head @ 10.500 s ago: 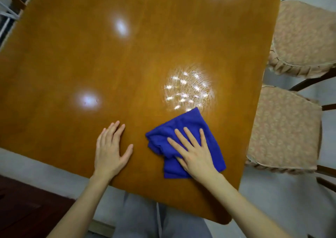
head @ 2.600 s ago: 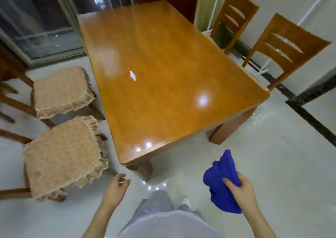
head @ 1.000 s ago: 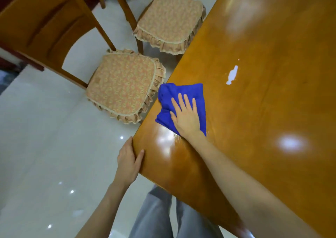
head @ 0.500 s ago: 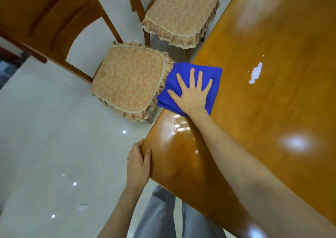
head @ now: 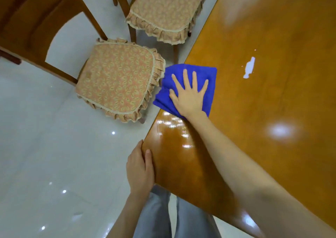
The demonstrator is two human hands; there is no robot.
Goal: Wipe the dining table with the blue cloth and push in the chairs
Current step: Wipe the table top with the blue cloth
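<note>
With my right hand (head: 189, 96) spread flat on the cloth (head: 211, 74) and my left hand (head: 140, 168) gripping the tabletop (head: 263, 101) corner, I should press evenly and sweep toward the white spot (head: 249, 68).

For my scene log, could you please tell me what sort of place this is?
Most likely a home dining area: a polished wooden table, wooden chairs with frilled seat cushions pulled out beside it, and a glossy pale floor.
</note>
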